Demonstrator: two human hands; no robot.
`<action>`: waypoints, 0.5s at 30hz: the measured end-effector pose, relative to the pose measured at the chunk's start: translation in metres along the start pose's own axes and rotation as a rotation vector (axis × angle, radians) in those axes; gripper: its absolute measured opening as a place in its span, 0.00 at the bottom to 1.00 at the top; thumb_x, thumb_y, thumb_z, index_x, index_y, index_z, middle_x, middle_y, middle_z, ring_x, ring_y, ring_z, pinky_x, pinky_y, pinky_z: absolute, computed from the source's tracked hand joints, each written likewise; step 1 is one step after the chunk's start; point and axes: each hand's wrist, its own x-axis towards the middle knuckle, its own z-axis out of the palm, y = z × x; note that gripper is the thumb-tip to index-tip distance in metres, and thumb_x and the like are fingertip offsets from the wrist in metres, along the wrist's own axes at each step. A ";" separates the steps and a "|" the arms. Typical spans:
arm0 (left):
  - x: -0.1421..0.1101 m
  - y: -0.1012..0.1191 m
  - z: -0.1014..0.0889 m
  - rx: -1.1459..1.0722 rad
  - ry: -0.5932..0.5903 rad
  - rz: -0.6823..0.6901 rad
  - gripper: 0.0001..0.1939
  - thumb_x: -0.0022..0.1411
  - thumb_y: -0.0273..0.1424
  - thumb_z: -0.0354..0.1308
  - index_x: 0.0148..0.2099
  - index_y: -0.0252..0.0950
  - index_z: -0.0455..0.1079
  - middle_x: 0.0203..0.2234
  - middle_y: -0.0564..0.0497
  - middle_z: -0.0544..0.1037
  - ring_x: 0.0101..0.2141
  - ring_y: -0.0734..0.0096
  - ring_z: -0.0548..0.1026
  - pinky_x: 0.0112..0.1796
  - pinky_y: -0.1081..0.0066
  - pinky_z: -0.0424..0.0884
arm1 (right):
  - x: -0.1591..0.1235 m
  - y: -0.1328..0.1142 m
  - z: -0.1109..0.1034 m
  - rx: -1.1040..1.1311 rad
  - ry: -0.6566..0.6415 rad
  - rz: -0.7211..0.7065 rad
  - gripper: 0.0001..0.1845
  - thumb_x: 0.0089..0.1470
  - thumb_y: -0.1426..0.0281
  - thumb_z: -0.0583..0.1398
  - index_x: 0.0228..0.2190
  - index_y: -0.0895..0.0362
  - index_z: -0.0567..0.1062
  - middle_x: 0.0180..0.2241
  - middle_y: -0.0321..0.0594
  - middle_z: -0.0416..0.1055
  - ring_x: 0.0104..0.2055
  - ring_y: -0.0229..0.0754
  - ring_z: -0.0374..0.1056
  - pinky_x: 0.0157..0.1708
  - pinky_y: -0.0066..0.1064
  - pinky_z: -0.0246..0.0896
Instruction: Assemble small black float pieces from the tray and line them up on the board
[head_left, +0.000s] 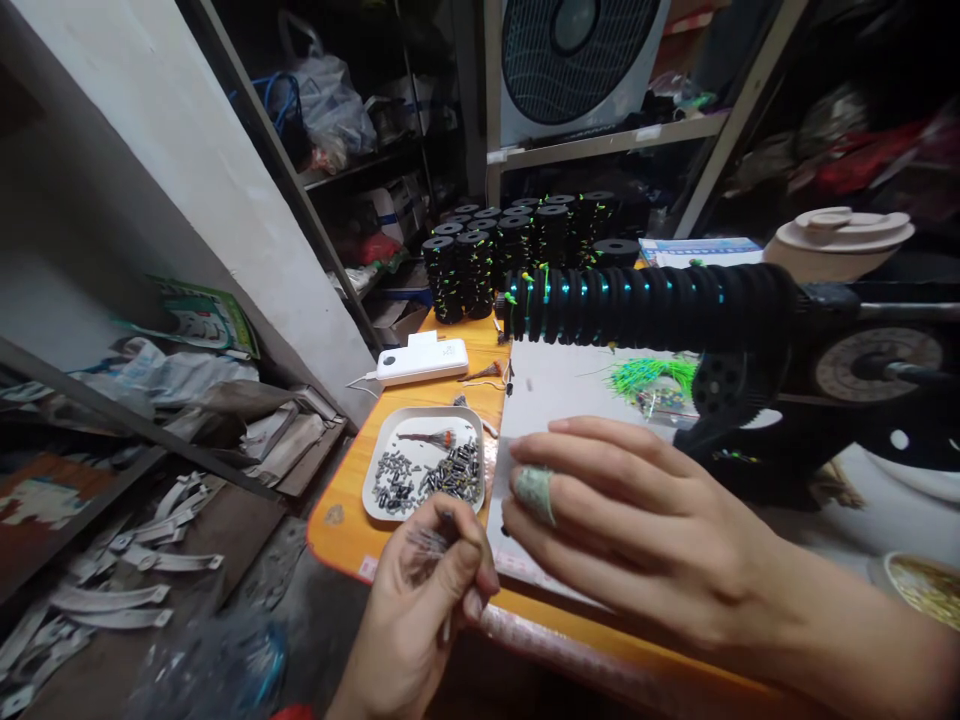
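My left hand is closed in a pinch in front of the white tray. Something thin and partly translucent shows in its palm, too hidden to name. My right hand reaches in from the right, palm down, fingers stretched over the pale board; a green wrap covers part of one finger, and the thumb is hidden. Small dark metal pieces and a small brush lie in the white tray. Above my right hand runs a horizontal stack of black rings with bright blue glints and green threads.
Black spools with yellow-green bits stand at the back of the orange table. A white power bank lies behind the tray. Green strands rest on the board. A lidded tub and a box fan stand behind.
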 end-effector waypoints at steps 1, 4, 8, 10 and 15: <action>0.001 0.001 -0.003 0.071 -0.021 -0.046 0.08 0.60 0.34 0.67 0.37 0.35 0.74 0.21 0.54 0.72 0.21 0.81 0.64 0.23 0.81 0.58 | 0.000 0.001 -0.001 -0.022 0.001 -0.039 0.12 0.67 0.75 0.54 0.37 0.53 0.77 0.38 0.35 0.78 0.56 0.43 0.65 0.65 0.37 0.52; 0.001 0.004 -0.006 0.276 -0.074 -0.053 0.12 0.60 0.39 0.67 0.35 0.34 0.77 0.22 0.53 0.71 0.22 0.79 0.64 0.24 0.78 0.58 | -0.002 0.004 0.001 -0.077 -0.012 -0.081 0.09 0.64 0.73 0.58 0.40 0.48 0.77 0.38 0.29 0.79 0.54 0.41 0.67 0.65 0.36 0.51; -0.002 0.007 -0.002 0.387 -0.130 0.143 0.18 0.62 0.41 0.63 0.25 0.35 0.74 0.20 0.53 0.66 0.23 0.75 0.64 0.26 0.74 0.59 | -0.006 0.012 0.008 -0.127 0.016 -0.019 0.09 0.61 0.72 0.61 0.41 0.45 0.76 0.35 0.32 0.76 0.51 0.44 0.68 0.52 0.38 0.62; -0.002 0.006 -0.001 0.336 -0.148 0.228 0.17 0.63 0.40 0.63 0.26 0.37 0.76 0.20 0.52 0.66 0.23 0.73 0.64 0.26 0.72 0.58 | -0.006 0.017 0.010 -0.170 0.083 0.060 0.10 0.61 0.74 0.60 0.41 0.46 0.75 0.36 0.35 0.74 0.50 0.47 0.67 0.46 0.40 0.63; 0.000 -0.003 0.002 0.174 -0.091 0.367 0.11 0.63 0.35 0.63 0.28 0.39 0.77 0.20 0.52 0.68 0.23 0.72 0.65 0.25 0.72 0.58 | -0.004 0.029 0.008 -0.278 0.107 0.282 0.11 0.62 0.75 0.59 0.41 0.46 0.75 0.42 0.43 0.71 0.49 0.54 0.66 0.43 0.45 0.61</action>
